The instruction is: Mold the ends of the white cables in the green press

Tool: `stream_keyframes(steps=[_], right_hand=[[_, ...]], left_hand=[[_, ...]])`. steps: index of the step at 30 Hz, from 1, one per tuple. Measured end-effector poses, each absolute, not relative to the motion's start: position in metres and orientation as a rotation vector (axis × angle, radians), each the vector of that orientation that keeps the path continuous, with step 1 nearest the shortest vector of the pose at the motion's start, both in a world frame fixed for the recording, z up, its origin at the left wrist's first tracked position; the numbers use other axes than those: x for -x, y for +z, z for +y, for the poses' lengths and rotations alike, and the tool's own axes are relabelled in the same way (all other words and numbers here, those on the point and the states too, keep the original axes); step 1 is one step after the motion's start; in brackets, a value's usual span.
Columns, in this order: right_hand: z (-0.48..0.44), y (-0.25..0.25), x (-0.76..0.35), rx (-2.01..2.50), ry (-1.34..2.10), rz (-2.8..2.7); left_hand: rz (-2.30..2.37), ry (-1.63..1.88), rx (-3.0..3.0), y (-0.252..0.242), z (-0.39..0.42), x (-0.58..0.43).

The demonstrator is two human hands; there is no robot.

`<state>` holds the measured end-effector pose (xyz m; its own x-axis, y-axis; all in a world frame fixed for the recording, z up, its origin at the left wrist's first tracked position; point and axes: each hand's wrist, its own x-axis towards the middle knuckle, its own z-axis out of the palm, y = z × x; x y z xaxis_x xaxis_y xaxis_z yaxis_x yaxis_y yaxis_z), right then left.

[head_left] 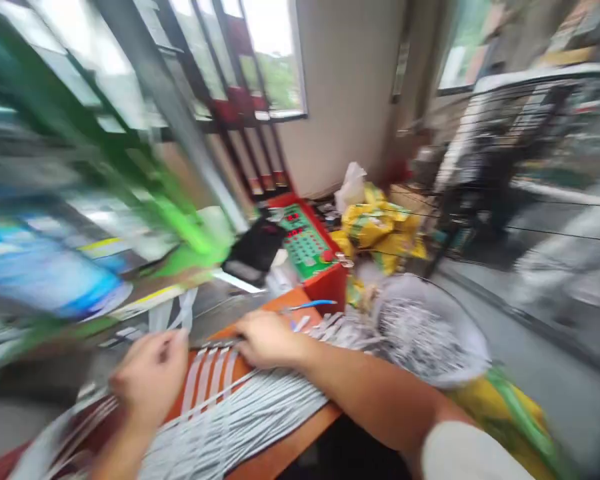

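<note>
On pale strips point(230, 420), right fingers point(260, 333) spread

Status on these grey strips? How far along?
Looks done: the pale basin holds a heap of grey strips. In hand: the right hand rests on strip ends at the orange table; the left hand is blurred beside it. Apparently left: a long bundle of grey strips across the table.

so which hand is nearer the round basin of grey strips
Right. The right hand is left of the basin, not touching it, with loose strips between them; the left hand is farther left, beyond the right hand.
</note>
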<state>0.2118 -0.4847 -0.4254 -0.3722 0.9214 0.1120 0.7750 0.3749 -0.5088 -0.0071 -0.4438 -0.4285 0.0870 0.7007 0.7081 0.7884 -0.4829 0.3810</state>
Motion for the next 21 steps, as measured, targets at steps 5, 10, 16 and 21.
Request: stream_keyframes(steps=[5, 10, 16, 21], right_hand=[[-0.477, -0.451, -0.219, 1.396, 0.502, -2.178], [-0.469, -0.465, -0.218, 1.343, 0.517, -2.211], [-0.467, -0.473, -0.223, 1.344, 0.538, -2.22], [-0.467, -0.481, -0.228, 1.306, 0.593, -2.189]], left_hand=[[-1.596, -1.413, 2.182, -0.44, -0.431, 0.018], [-1.71, -1.396, 2.147, -0.452, -0.426, 0.015], [-1.879, -1.192, 2.123, -0.462, -0.418, 0.011], [-1.866, -1.188, 2.174, -0.464, -0.414, 0.011]])
